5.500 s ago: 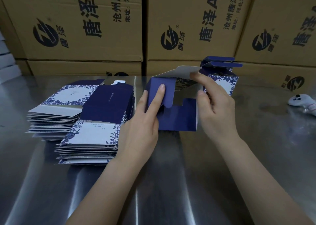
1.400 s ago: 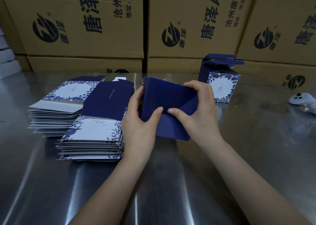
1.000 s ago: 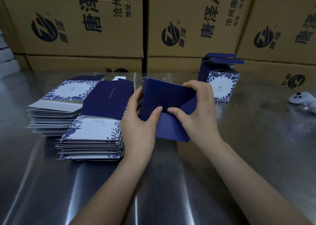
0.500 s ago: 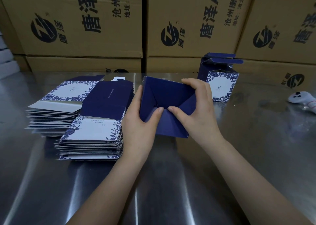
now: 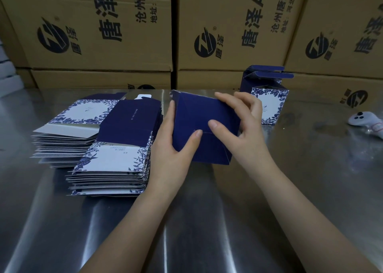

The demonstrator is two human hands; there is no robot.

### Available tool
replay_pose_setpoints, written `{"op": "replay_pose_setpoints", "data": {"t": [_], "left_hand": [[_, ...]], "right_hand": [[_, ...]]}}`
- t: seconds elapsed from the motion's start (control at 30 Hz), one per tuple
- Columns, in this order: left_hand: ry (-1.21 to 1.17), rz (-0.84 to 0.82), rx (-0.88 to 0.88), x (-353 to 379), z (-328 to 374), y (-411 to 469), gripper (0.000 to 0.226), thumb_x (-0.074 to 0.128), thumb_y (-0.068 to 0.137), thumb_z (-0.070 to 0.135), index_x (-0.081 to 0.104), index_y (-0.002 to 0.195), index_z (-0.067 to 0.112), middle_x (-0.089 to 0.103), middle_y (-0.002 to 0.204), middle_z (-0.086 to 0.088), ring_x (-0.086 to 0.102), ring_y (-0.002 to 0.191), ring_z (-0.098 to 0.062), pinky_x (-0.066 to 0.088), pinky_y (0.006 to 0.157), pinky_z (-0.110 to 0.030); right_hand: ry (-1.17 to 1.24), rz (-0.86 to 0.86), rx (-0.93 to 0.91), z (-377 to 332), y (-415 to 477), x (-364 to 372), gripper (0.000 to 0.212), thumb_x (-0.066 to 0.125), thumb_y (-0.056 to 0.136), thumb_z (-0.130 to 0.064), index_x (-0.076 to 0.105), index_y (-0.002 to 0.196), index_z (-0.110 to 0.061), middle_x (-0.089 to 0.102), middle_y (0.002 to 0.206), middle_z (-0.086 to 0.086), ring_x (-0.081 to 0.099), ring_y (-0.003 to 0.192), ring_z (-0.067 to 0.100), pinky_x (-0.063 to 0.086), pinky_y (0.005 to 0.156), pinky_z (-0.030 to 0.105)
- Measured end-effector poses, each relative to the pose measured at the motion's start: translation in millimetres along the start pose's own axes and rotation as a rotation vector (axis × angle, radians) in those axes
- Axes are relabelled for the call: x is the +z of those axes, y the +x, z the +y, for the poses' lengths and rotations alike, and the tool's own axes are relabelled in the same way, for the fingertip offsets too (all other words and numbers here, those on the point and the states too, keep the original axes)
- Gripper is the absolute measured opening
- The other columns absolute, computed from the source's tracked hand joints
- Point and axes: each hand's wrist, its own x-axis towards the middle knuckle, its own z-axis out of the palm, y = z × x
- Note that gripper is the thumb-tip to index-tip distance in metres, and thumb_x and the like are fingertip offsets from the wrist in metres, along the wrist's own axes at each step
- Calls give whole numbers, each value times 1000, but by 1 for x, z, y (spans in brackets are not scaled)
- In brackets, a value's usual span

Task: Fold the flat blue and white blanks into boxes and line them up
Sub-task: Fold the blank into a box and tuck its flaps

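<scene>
Both hands hold a dark blue box (image 5: 192, 117) on its side over the steel table, its closed bottom facing me. My left hand (image 5: 172, 148) grips its left side with the thumb on the bottom flaps. My right hand (image 5: 240, 125) grips its right side, thumb pressing the flaps near the middle. One finished blue and white box (image 5: 269, 104) stands upright behind my right hand with its top flaps open. Two stacks of flat blanks lie to the left: a near stack (image 5: 116, 160) and a far stack (image 5: 74, 127).
A wall of large brown cartons (image 5: 103, 34) runs along the table's far edge. A white handheld controller (image 5: 366, 121) lies at the right edge. The steel table (image 5: 186, 221) stretches toward me below my arms.
The bottom flaps, pushed inward a moment ago, now lie flat and closed. My right fingers have lifted and spread along the box's top right edge. The stacks and the standing box stay put.
</scene>
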Motion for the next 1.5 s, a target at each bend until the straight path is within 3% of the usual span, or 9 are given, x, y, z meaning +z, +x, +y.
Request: {"op": "replay_pose_setpoints", "data": {"t": [0.17, 0.37, 0.6, 0.77, 0.97, 1.13, 1.3, 1.4, 1.5], "left_hand": [[133, -66, 101, 3, 0, 0, 70, 59, 91, 40, 18, 147, 52, 27, 161, 18, 23, 147, 0, 31, 120, -40], [311, -139, 271, 6, -1, 0, 72, 54, 95, 37, 10, 152, 38, 9, 166, 9, 3, 154, -12, 10, 125, -38], [240, -151, 405, 9, 13, -6, 58, 42, 97, 32, 26, 152, 24, 22, 163, 5, 5, 154, -13, 11, 124, -49], [-20, 201, 83, 3, 16, 2, 60, 34, 95, 45, 24, 151, 26, 13, 163, 7, 9, 150, -3, 13, 122, -23], [-714, 63, -557, 1, 15, 12, 74, 50, 81, 70, 46, 142, 28, 59, 140, 3, 60, 124, -18, 48, 104, -46], [-785, -104, -650, -2, 12, 12, 48, 67, 78, 48, 64, 120, 26, 75, 113, 1, 71, 104, -20, 59, 79, -54], [-734, 147, -691, 0, 5, 18, 19, 49, 101, 29, 62, 110, 19, 78, 91, 0, 75, 82, -16, 62, 61, -42], [-504, 278, -614, 2, 5, 18, 31, 46, 101, 39, 59, 120, 19, 73, 110, 5, 69, 106, -18, 56, 91, -40], [-293, 361, -485, 4, 5, 12, 36, 44, 100, 47, 49, 132, 32, 60, 125, 19, 51, 126, -13, 41, 104, -24]], "right_hand": [[-116, 57, 37, -9, 1, 0, 46, 64, 75, -52, 53, 119, -51, 36, 129, -6, 30, 123, 7, 26, 97, 3], [-114, 124, 97, -18, -3, 6, 74, 65, 59, -70, 58, 121, -30, 37, 127, -8, 33, 125, 9, 37, 104, 25], [303, 273, 248, -3, 3, 3, 53, 68, 61, -54, 59, 102, -21, 56, 117, 9, 54, 109, 19, 45, 100, 42], [912, 270, 464, 16, 9, -8, 35, 61, 78, -47, 65, 103, -22, 69, 104, 0, 63, 104, 26, 46, 97, 43], [1241, 200, 517, 24, 6, -9, 41, 46, 92, -51, 77, 93, -25, 72, 105, 1, 70, 92, 21, 56, 79, 35], [1254, 125, 550, 28, 4, -11, 41, 44, 94, -48, 78, 92, -25, 74, 101, -1, 72, 87, 19, 57, 71, 32], [1003, 162, 737, 30, 15, -12, 24, 55, 92, -43, 74, 95, -29, 74, 100, -1, 72, 85, 17, 58, 68, 32], [624, 363, 541, 31, 19, -12, 18, 52, 96, -25, 67, 105, -27, 69, 108, -6, 64, 105, 13, 53, 86, 32], [347, 541, 159, 13, 13, -14, 19, 47, 90, -11, 65, 92, -19, 65, 87, -12, 62, 88, 8, 48, 74, 24]]}}
